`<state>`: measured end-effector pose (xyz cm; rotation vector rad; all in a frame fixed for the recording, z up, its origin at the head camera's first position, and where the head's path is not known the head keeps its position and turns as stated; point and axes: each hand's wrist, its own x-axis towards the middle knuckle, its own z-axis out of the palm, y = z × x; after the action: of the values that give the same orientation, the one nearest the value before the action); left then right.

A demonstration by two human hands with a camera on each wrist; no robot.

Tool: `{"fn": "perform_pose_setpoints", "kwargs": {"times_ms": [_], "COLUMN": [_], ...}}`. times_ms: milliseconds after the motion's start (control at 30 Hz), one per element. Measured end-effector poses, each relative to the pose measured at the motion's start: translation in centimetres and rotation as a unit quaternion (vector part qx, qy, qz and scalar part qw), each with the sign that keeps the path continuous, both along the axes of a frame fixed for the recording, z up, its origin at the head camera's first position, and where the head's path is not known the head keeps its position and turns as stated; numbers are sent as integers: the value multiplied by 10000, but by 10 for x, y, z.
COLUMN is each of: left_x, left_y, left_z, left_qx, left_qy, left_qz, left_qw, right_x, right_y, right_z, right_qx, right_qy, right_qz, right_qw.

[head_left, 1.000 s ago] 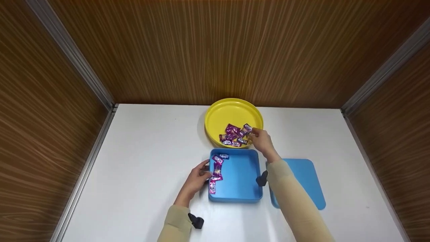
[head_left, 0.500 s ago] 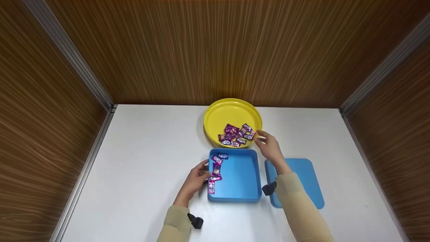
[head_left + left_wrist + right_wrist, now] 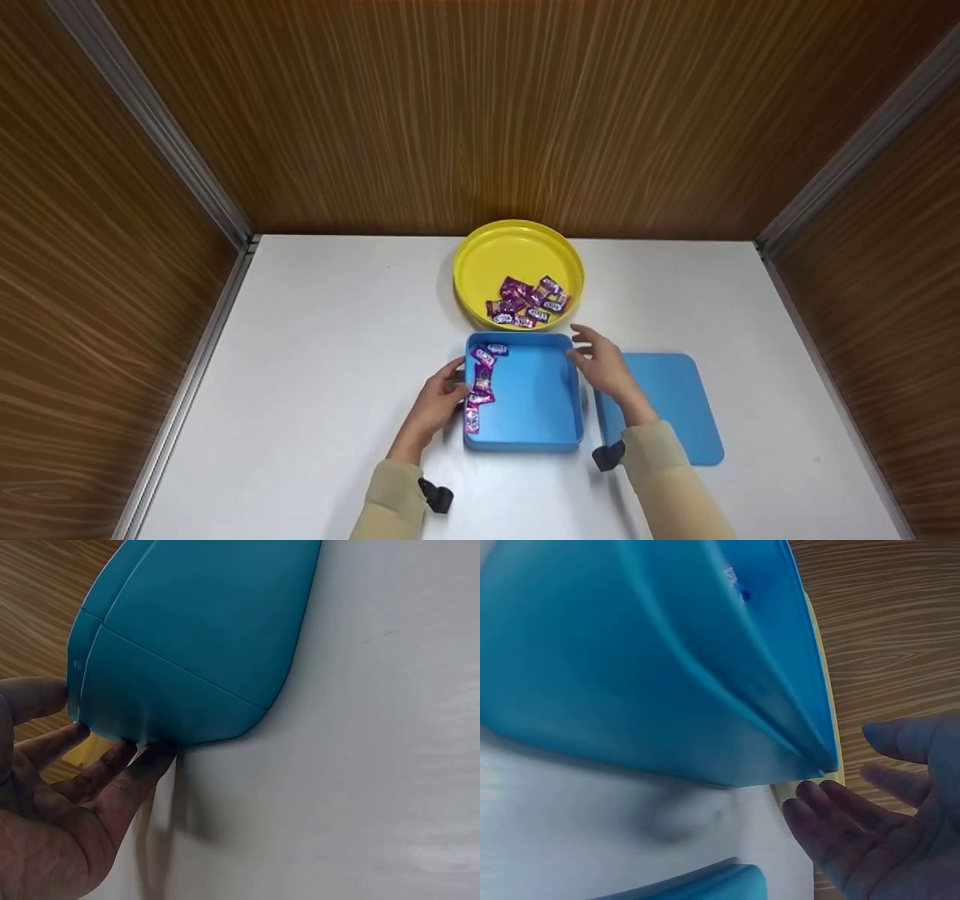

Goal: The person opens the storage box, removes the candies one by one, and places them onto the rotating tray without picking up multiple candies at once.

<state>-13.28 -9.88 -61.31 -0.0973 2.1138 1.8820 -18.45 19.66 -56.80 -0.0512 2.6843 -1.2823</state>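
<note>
My left hand (image 3: 438, 401) rests its fingertips against the outer left wall of a square blue box (image 3: 532, 444); the left wrist view shows its fingers (image 3: 112, 765) spread along that wall. Several purple-wrapped candies (image 3: 482, 377) lie inside along the box's left side. With nothing in it, my right hand (image 3: 602, 366) hovers by the back right corner, thumb overlapping the rim in the head view. In the right wrist view, the right hand's fingers (image 3: 847, 817) are parted beside the corner. More wrapped candies (image 3: 517, 289) lie in a round yellow tray (image 3: 510, 251) behind the box.
A flat blue lid (image 3: 675, 397) lies on the white table (image 3: 337, 322) to the right of the box, partly under my right forearm. Wood-grain panels (image 3: 510, 112) enclose the table at the back and both sides.
My right hand has left the candies at the yellow tray's right rim and come back toward me to the box's right corner. The left hand and the box have stayed put.
</note>
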Motion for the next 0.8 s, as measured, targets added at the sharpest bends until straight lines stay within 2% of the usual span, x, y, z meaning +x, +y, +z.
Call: {"fn": "perform_pose_setpoints", "kwargs": {"times_ms": [400,567,800], "left_x": [7,9,10], "left_y": [6,9,11], "left_z": [3,4,8], "left_qx": [-572,-681,-793], "left_qy": [194,235,271], "left_qz": [74,158,287], "left_qw": [9981,9973,9961], "right_x": [23,33,42], "right_y": [4,7,10], "right_z": [-18,-23,-30], "right_qx": [-405,-687,-1080], "right_qy": [-548,-785,-756], "right_qz": [-114,-195,-308], "right_qw": [9976,9944,9908]}}
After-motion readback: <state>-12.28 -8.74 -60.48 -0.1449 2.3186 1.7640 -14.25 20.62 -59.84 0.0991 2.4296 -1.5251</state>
